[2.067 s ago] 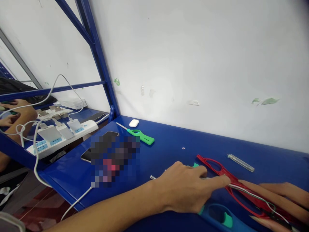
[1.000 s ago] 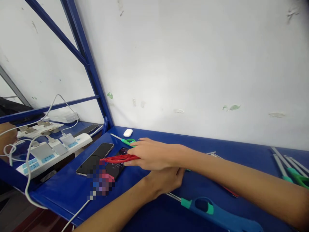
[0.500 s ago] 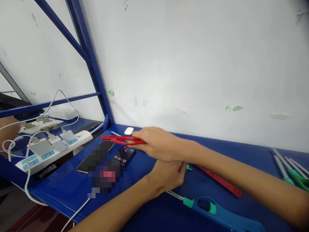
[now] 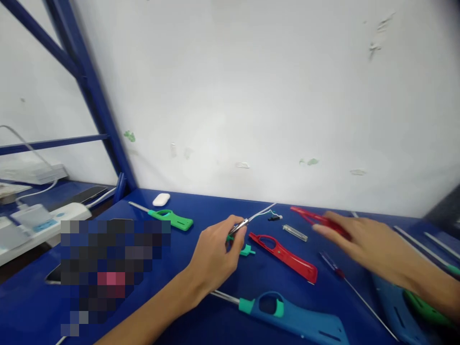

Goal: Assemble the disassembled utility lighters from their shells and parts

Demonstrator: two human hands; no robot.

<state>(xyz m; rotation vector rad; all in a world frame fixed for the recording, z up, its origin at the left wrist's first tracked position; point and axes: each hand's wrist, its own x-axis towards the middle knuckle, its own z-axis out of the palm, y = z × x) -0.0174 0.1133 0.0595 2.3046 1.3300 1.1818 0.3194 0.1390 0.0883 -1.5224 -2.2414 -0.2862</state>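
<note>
My left hand (image 4: pixel 217 251) is closed in a pinch on a slim metal tube (image 4: pixel 240 226), from which thin pale wires (image 4: pixel 261 212) run toward a small black part (image 4: pixel 275 218). Close by its fingers lies a turquoise plastic piece (image 4: pixel 247 250). Over to the right, my right hand (image 4: pixel 354 237) grips a red lighter shell half (image 4: pixel 325 223) above the table. Between the hands are another red shell half (image 4: pixel 291 258) and a small clear tank (image 4: pixel 295 233). A screwdriver (image 4: pixel 339 273) lies beneath the right hand, and a blue lighter (image 4: pixel 298 316) sits nearest me.
A green lighter (image 4: pixel 174 220) and a white earbud case (image 4: pixel 161 200) lie at the back left of the blue table (image 4: pixel 201 206). More lighters (image 4: pixel 398 306) are at the right. A power strip (image 4: pixel 74 215) with cables stands beyond the left edge; the wall rises behind.
My hands were crossed and are now apart. The right hand has carried the red shell half from the left over to the right. The view has swung right.
</note>
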